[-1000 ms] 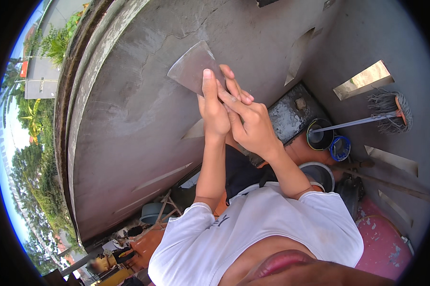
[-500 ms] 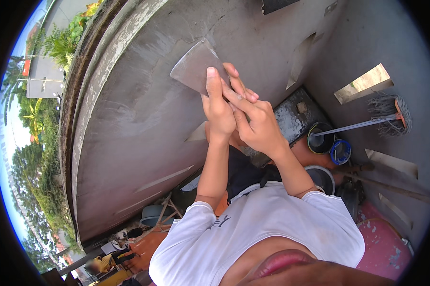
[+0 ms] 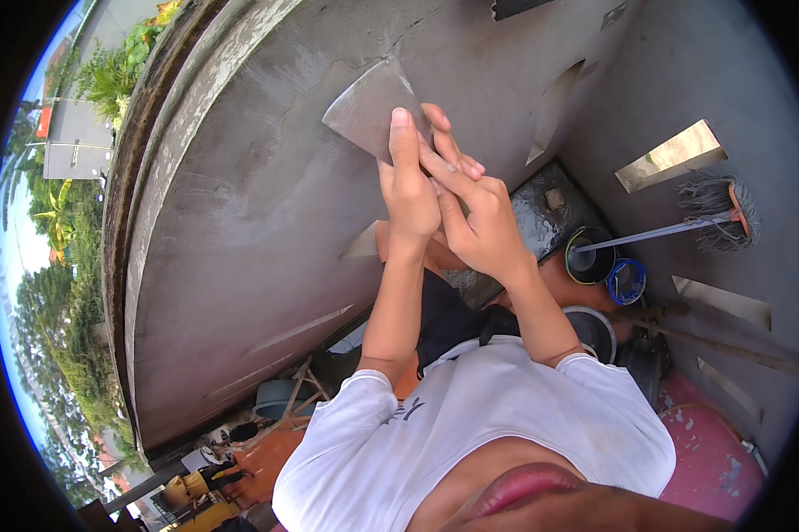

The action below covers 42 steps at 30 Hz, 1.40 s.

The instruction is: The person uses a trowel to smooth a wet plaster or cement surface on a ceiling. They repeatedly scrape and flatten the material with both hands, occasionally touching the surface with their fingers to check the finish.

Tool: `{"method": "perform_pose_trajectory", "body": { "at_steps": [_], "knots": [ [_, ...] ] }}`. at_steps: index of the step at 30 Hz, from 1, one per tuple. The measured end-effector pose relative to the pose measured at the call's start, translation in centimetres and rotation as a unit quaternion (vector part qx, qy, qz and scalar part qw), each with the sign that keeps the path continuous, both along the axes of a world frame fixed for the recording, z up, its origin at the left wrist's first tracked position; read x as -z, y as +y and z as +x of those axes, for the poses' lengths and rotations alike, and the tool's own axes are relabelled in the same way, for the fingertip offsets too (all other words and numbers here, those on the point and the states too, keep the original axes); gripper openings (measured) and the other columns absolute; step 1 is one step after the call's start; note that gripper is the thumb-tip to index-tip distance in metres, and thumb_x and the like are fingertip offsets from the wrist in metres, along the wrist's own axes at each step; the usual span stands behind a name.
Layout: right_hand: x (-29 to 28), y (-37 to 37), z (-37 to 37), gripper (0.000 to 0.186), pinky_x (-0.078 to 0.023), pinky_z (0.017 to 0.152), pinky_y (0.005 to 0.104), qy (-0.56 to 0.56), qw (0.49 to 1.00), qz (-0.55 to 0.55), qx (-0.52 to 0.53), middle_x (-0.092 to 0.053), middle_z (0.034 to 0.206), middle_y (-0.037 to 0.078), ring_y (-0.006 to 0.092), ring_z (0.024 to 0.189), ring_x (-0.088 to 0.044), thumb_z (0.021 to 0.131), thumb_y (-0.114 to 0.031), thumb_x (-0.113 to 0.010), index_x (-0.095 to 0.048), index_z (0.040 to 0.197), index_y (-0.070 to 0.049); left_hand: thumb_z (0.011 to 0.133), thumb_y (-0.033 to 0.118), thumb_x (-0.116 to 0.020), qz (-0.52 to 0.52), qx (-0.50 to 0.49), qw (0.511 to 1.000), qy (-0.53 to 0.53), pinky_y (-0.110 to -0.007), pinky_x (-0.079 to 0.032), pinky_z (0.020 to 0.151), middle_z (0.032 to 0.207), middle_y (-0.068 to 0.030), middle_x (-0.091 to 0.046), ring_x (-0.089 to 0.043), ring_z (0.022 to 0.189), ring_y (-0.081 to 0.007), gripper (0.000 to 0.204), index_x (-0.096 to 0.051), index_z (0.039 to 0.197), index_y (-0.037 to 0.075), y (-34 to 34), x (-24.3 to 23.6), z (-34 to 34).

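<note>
Both my hands are wrapped round a scraper with a wide, flat grey metal blade (image 3: 370,108), its handle hidden in my grip. My left hand (image 3: 410,199) is closed on it, the thumb stretched along the blade's face. Overlapping from the right, my right hand (image 3: 475,213) is closed on it too, with some fingers showing beside the blade. Behind the blade is a grey plastered wall (image 3: 249,204) with pale smears and a thin crack above the blade's upper corner. I cannot tell whether the edge touches the wall.
At the right stand a mop (image 3: 723,213), a black bucket (image 3: 592,255) and a blue-rimmed pail (image 3: 627,281). A side wall (image 3: 665,80) with slots closes off that side. Beyond the wall's top ledge (image 3: 142,160) are plants. A person (image 3: 187,489) is far off at the lower left.
The scraper and both hands have moved a little upward in the view, along the wall. My grip looks the same, and the surroundings have shifted slightly left.
</note>
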State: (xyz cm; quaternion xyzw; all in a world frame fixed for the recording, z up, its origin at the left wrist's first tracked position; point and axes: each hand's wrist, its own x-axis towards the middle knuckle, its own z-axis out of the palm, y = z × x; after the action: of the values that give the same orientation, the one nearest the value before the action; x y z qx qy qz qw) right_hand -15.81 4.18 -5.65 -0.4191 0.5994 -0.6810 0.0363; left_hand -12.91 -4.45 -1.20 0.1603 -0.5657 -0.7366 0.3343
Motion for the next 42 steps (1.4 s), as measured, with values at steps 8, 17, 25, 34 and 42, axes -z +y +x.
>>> {"method": "perform_pose_trajectory", "body": {
  "at_steps": [8, 17, 25, 34, 42],
  "knots": [
    [-0.7, 0.8, -0.1, 0.036, -0.053, 0.069, 0.0375, 0.010, 0.999, 0.037, -0.030, -0.069, 0.091, 0.025, 0.0384, 0.077, -0.069, 0.094, -0.001, -0.054, -0.064, 0.128, -0.001, 0.107, 0.043, -0.029, -0.016, -0.019, 1.000, -0.008, -0.035, -0.057, 0.055, 0.052, -0.0073, -0.049, -0.057, 0.048, -0.0192, 0.051, -0.052, 0.095, -0.001, 0.4, 0.1, 0.1],
    [-1.4, 0.7, -0.3, 0.037, -0.052, 0.069, 0.0369, -0.006, 0.998, 0.049, -0.048, -0.069, 0.089, 0.025, 0.0376, 0.073, -0.068, 0.094, -0.001, -0.054, -0.063, 0.130, -0.001, 0.107, 0.043, -0.029, -0.013, -0.025, 1.000, -0.008, -0.034, -0.056, 0.055, 0.053, -0.0068, -0.048, -0.056, 0.048, -0.0187, 0.050, -0.053, 0.096, 0.001, 0.2, -0.6, -0.1],
    [-0.8, 1.0, -0.5, 0.041, -0.053, 0.071, 0.0369, -0.011, 0.996, 0.062, -0.067, -0.069, 0.088, 0.024, 0.0360, 0.073, -0.069, 0.092, 0.003, -0.052, -0.063, 0.131, -0.003, 0.107, 0.044, -0.027, 0.001, -0.040, 0.999, -0.012, -0.035, -0.057, 0.055, 0.052, -0.0078, -0.049, -0.055, 0.047, -0.0184, 0.052, -0.053, 0.095, 0.000, 0.5, 0.1, 0.2],
    [-0.3, 0.4, -0.4, 0.038, -0.052, 0.061, 0.0419, -0.007, 0.999, 0.023, -0.040, -0.068, 0.081, 0.023, 0.0400, 0.066, -0.065, 0.090, -0.004, -0.056, -0.067, 0.126, -0.009, 0.107, 0.042, -0.027, -0.016, -0.040, 0.999, -0.005, -0.035, -0.057, 0.054, 0.053, -0.0069, -0.050, -0.056, 0.047, -0.0182, 0.051, -0.054, 0.094, 0.000, 0.4, 0.1, 0.3],
    [-0.1, -0.5, -0.2, 0.041, -0.053, 0.061, 0.0418, -0.007, 1.000, 0.001, -0.021, -0.068, 0.083, 0.023, 0.0403, 0.068, -0.066, 0.090, -0.003, -0.056, -0.064, 0.130, -0.007, 0.108, 0.042, -0.028, -0.047, -0.022, 0.999, -0.012, -0.034, -0.057, 0.055, 0.054, -0.0067, -0.051, -0.056, 0.048, -0.0182, 0.052, -0.054, 0.094, 0.000, -0.2, -0.5, 0.1]
  ]
}}
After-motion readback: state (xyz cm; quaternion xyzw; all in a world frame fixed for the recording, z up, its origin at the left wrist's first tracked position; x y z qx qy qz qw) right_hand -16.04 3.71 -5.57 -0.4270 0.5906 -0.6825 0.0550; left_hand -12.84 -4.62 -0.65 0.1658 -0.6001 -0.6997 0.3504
